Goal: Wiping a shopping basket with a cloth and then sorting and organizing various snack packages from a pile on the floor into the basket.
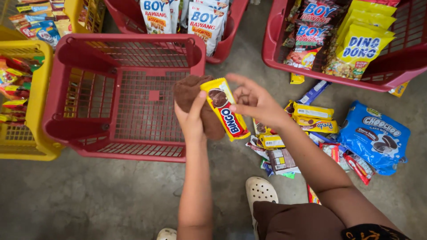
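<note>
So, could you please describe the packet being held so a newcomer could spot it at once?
Find the empty red basket on the floor. At its right edge, the left hand and right hand hold a yellow cookie packet against a brown cloth; it alone is lifted off the floor.

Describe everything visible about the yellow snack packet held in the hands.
The yellow snack packet is a long, narrow, glossy wrapper, seemingly plastic film, sealed and full-looking. It carries a picture of a dark round biscuit near its top and a red band lower down. It tilts diagonally above the rim of the empty red basket. The left hand, which also holds a brown cloth, supports it; the right hand pinches its edge.
</note>
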